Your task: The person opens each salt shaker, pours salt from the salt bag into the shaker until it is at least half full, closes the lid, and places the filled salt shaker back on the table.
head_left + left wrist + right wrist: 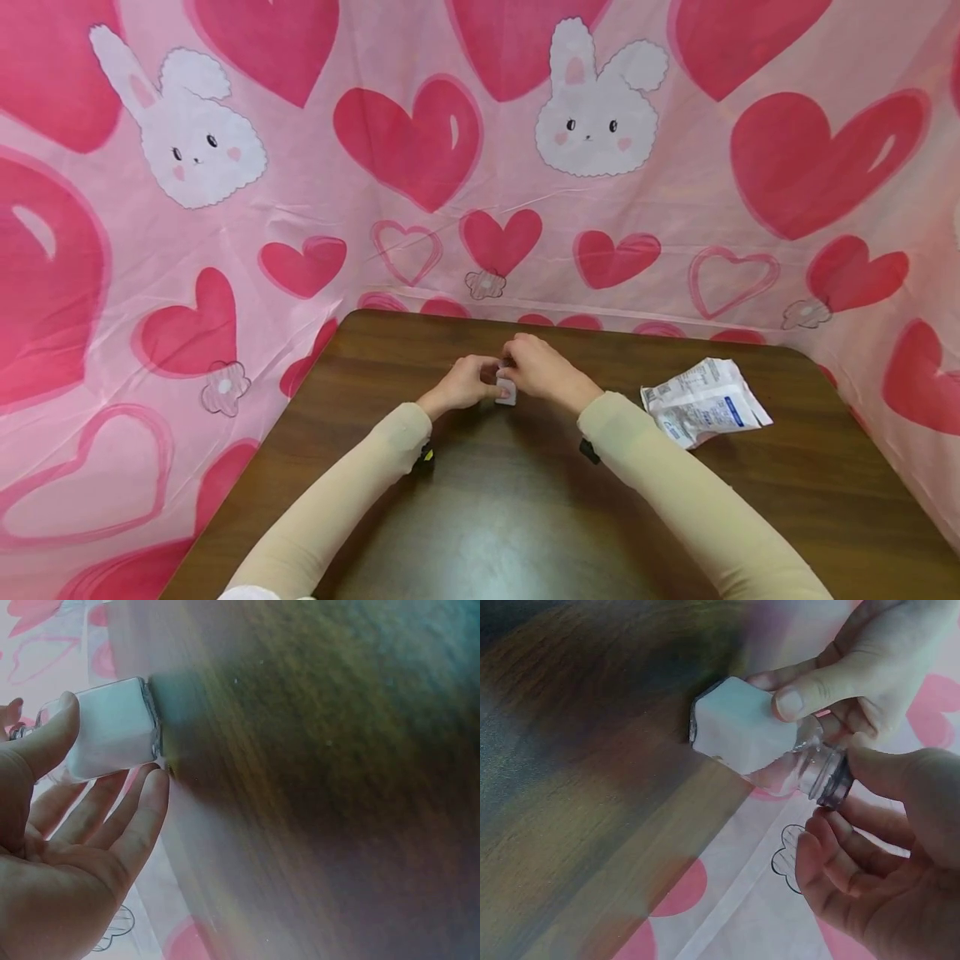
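A small square clear bottle (507,392) with white contents stands near the far part of the table, between both hands. My left hand (463,383) grips its body from the left; in the left wrist view, the thumb lies along one face of the bottle (116,727) and the other fingers extend beneath and behind it. From the right comes my right hand (546,371). In the right wrist view, its thumb and fingertips pinch the dark cap (838,780) at the threaded neck (814,769). The base is right at the tabletop.
A crumpled white plastic packet (705,404) with printed text and a blue label lies right of my right hand on the brown wooden table (480,517). Pink cloth (510,192) with hearts and rabbits hangs behind and beside the table.
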{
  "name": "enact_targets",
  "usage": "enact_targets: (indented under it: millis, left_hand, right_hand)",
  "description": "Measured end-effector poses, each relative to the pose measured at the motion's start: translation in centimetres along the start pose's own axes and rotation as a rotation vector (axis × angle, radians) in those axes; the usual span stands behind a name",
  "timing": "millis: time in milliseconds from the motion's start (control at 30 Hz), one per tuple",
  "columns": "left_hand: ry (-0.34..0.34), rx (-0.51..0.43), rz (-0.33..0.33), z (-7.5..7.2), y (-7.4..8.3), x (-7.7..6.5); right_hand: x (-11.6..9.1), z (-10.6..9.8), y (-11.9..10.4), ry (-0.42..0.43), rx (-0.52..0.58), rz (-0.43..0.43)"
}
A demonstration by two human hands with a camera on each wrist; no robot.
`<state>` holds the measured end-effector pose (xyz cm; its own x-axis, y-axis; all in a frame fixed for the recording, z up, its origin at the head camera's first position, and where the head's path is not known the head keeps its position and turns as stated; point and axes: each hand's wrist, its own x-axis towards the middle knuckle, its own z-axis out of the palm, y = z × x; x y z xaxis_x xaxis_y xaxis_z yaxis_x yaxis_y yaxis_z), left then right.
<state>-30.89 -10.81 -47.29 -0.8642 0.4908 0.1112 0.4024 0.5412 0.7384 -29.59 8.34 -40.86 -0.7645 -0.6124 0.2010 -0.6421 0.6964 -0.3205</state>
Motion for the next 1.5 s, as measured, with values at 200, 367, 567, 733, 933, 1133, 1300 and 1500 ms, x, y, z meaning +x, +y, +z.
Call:
enact_targets:
  millis: [200,367,567,733,933,1133,1300,1500]
  left_hand:
    - [0.008,0.041,0.001,0.1,0.0,0.1]
    - [0.010,0.046,0.014,0.1,0.1,0.1]
    - [0.011,0.020,-0.007,0.2,0.1,0.0]
    - [0.011,0.020,-0.001,0.4,0.1,0.0]
    - [0.017,0.047,0.023,0.3,0.2,0.0]
    - [0.011,0.072,0.044,0.2,0.1,0.3]
    - [0.012,0.048,0.016,0.2,0.1,0.1]
    - [0.020,0.035,0.015,0.2,0.1,0.1]
  right_hand:
    - [0.1,0.2,0.1,0.006,0.057,0.140]
    - [-0.2,-0.4,0.1,-0.038,0.040,0.067]
    - [-0.3,-0.8,0.1,-0.135,0.024,-0.093]
    - [-0.2,-0.6,0.0,-0.115,0.007,-0.041]
    - [0.1,0.0,0.3,-0.042,-0.020,0.053]
    - [-0.1,0.0,1.0,-0.055,-0.025,0.053]
    - [-0.4,-0.4,0.7,-0.125,0.005,-0.072]
    - [-0.6,-0.7,0.2,-0.117,-0.005,-0.087]
